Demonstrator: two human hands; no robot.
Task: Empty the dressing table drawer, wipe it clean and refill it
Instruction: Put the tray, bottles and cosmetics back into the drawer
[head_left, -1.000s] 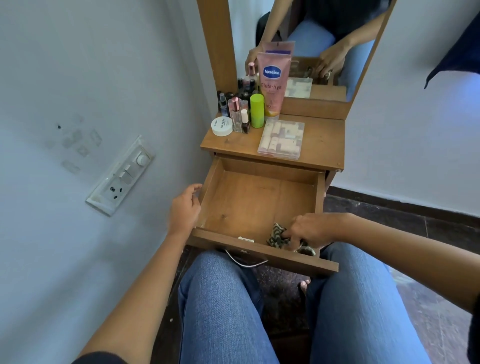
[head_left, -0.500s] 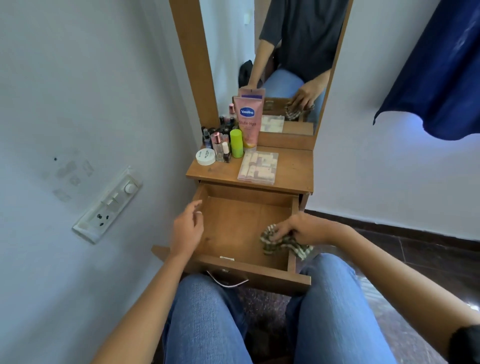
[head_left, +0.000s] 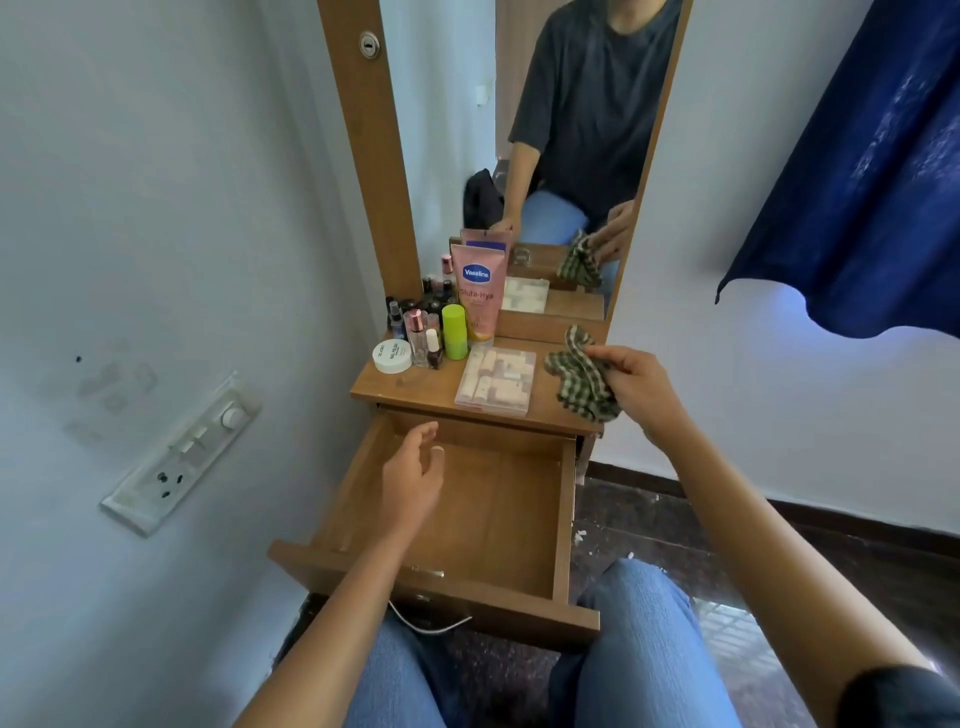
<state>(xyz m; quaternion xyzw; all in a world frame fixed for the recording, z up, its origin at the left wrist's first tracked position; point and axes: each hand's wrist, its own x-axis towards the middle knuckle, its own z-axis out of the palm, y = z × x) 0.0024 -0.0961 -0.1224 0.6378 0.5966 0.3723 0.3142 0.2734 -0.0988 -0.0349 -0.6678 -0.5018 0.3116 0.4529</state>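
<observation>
While the drawer (head_left: 498, 519) stands pulled out toward our knees, with its wooden bottom in view, we see the left hand (head_left: 413, 483) over its left rear part. The fingers of this hand are relaxed and a little curled, and they hold nothing; whether the hand touches the wood we cannot tell. The right hand (head_left: 641, 387) is higher, over the right end of the table top (head_left: 415, 392), and its thumb and fingers pinch a checked cloth (head_left: 579, 376). The cloth hangs crumpled from the fingers, just beside a clear box (head_left: 496, 382) that lies flat on the top; if the cloth rests on the top we cannot say. Behind the box a pink tube (head_left: 478, 291) stands upright against the mirror (head_left: 571, 130), and a green stick (head_left: 453, 332) stands just left of it. Small bottles (head_left: 421, 338) crowd the left rear corner, and a white jar (head_left: 392, 356) sits in front of them. A wire handle (head_left: 431, 626) hangs under the drawer front. On the left wall there is a switch plate (head_left: 182, 457), and a dark blue curtain (head_left: 857, 182) hangs at the upper right.
</observation>
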